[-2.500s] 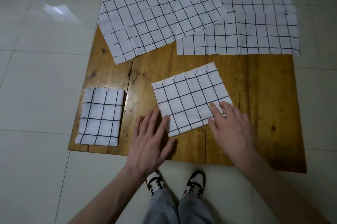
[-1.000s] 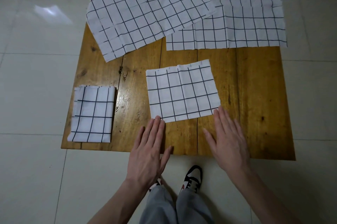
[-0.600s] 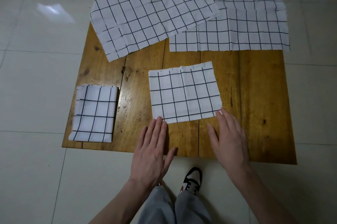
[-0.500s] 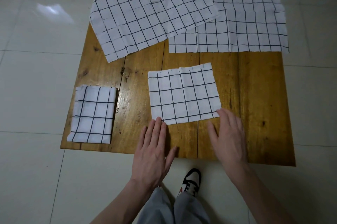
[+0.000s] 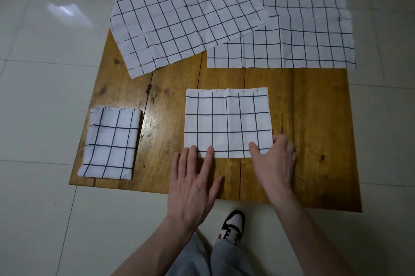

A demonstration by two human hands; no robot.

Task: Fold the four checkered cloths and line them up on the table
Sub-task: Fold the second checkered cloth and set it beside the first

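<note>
Pressing flat fingers on the half-folded cloth's (image 5: 228,122) lower edge at frame centre, the left hand (image 5: 194,182) and right hand (image 5: 275,161) risk skewing its layers on the slick surface (image 5: 314,118).

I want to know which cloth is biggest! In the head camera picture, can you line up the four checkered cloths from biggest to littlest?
1 and 2. Two unfolded cloths at the far edge, left and right: overlapping, too alike to rank.
3. Half-folded cloth by the hands.
4. Folded cloth at the near left.

A wooden table (image 5: 314,141) stands on pale floor tiles (image 5: 40,96), a sneaker (image 5: 232,226) beneath its near edge.
</note>
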